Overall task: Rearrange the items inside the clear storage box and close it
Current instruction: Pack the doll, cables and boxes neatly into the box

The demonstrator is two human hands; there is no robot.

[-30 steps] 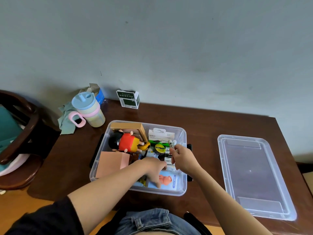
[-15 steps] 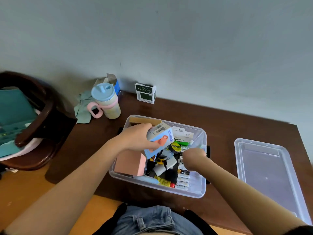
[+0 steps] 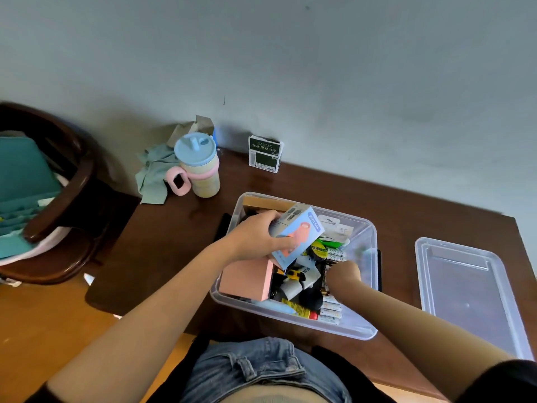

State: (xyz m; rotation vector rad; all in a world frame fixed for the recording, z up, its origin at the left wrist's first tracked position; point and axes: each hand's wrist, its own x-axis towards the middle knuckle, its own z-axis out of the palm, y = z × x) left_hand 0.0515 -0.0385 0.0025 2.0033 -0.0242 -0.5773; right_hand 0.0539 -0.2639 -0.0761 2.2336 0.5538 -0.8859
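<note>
Box (image 3: 296, 237), blue, gripped in left hand (image 3: 255, 237) above storage box (image 3: 369, 286); right hand (image 3: 344, 276) inside, grip unclear.

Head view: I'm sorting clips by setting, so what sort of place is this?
Probably a home room: a dark wooden table against a plain wall, a child's sippy cup, and a wooden chair beside it.

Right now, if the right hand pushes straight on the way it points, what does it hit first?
Probably the row of white tubes beside the yellow tape roll; the right hand points down into the clear box. Depth is unclear.
</note>
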